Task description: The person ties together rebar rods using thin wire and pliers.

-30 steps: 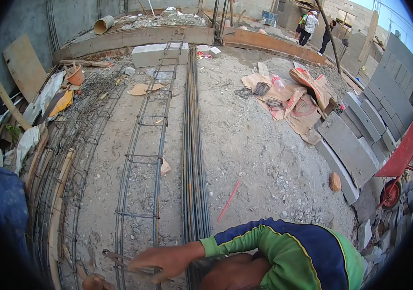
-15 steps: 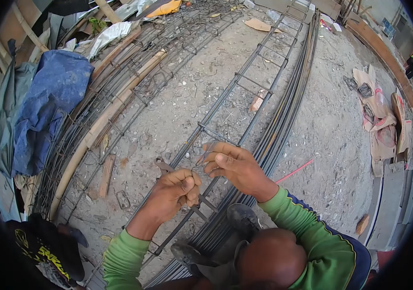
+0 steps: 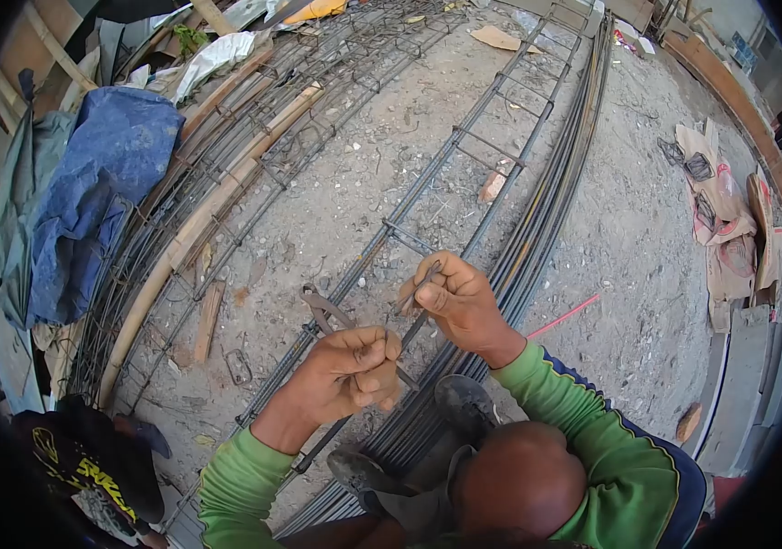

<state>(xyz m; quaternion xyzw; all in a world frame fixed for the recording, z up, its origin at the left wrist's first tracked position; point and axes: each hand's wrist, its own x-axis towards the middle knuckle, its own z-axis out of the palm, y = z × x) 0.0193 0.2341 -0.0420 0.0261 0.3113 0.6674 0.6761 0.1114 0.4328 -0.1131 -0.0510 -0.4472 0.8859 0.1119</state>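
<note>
My left hand [image 3: 345, 375] is closed around a pair of pincers [image 3: 325, 306]. Their jaws stick out past the fingers at the upper left, and a handle end shows at the lower right. In a pinch of thumb and fingers, my right hand [image 3: 455, 300] holds a short dark piece of tie wire [image 3: 428, 279]. Both hands are above a ladder-like rebar frame [image 3: 409, 240], made of long bars with cross ties. The hands are slightly apart, and part of the frame is hidden beneath them.
Long loose rebars [image 3: 537, 233] lie along the frame's right side. More rebar cages, a bamboo pole [image 3: 203, 224] and a blue tarp [image 3: 112, 169] are at left. A person in a black shirt [image 3: 89, 467] is at lower left. Flattened cardboard [image 3: 716, 206] lies at right.
My right hand has closed its fingers on the wire and lifted a little to the right. My left hand has moved slightly down and right with the pincers.
</note>
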